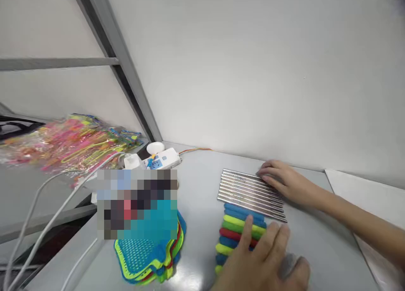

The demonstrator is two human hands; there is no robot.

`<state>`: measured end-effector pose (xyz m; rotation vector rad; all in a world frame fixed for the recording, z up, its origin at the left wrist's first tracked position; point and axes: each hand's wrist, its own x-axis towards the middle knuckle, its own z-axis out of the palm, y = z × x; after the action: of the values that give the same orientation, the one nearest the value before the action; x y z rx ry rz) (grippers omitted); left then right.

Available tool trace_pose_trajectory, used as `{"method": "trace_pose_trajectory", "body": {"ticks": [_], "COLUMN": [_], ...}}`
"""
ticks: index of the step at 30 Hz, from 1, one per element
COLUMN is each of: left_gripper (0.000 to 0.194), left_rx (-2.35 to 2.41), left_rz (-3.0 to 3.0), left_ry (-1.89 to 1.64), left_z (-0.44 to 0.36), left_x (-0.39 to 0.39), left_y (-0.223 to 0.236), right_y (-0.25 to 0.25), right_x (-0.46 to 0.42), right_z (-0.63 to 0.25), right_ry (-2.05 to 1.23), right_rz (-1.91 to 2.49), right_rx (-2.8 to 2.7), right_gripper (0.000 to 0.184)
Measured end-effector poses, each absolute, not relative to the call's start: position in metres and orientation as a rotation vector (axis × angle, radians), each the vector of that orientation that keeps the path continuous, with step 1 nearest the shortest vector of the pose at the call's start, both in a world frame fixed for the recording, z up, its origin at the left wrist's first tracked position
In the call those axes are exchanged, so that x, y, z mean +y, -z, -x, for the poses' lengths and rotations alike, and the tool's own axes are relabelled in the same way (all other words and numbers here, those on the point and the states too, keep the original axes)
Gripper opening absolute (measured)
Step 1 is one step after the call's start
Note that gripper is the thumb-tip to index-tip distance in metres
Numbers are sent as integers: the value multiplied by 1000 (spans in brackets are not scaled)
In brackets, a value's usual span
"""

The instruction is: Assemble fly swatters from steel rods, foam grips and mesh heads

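My left hand [262, 257] lies over a row of coloured rounded sticks [228, 230] in blue, yellow, green and red, its fingers spread on top of them. Part of the row is hidden under that hand. Just beyond it, several thin shiny metal rods [243, 189] lie side by side on the grey table [199, 177]. My right hand [281, 179] reaches in from the right and rests at the rods' far right end, fingers loosely extended and touching them. To the left sits a stack of perforated plastic pieces [139, 253], blue on top with yellow, red and green edges below.
A white power strip [166, 158] with plugs and a round white object [155, 147] stand at the back left. White cables [47, 236] run down the left side. Clear-wrapped colourful packs [79, 139] are piled beyond. A wall closes off the back; a blurred patch hides part of the stack.
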<state>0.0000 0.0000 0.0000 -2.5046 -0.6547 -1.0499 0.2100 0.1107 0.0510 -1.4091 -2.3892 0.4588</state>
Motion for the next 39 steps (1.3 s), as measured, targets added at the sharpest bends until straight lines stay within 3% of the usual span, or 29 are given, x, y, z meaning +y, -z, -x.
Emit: {"method": "trace_pose_trajectory", "body": {"ticks": [10, 15, 23, 34, 39], "left_gripper": [33, 63, 77, 95, 99], "left_rx": [-694, -653, -616, -587, -700], "left_rz": [2716, 3009, 3295, 3551, 3482], "left_ry": [628, 398, 478, 292, 376], "left_z": [20, 28, 36, 30, 29], "left_x": [-1, -2, -14, -18, -28], "left_y": [-9, -32, -54, -58, -79], "right_y": [-44, -49, -29, -8, -6], "right_x": [107, 83, -1, -12, -16], "right_z": [-196, -206, -247, -250, -254], "right_ry": [-453, -409, -67, -27, -39], "right_rz": [1365, 1459, 1745, 1902, 1883], "right_rx": [-2445, -2322, -2122, -1963, -1989], "right_gripper": [40, 40, 39, 51, 49]}}
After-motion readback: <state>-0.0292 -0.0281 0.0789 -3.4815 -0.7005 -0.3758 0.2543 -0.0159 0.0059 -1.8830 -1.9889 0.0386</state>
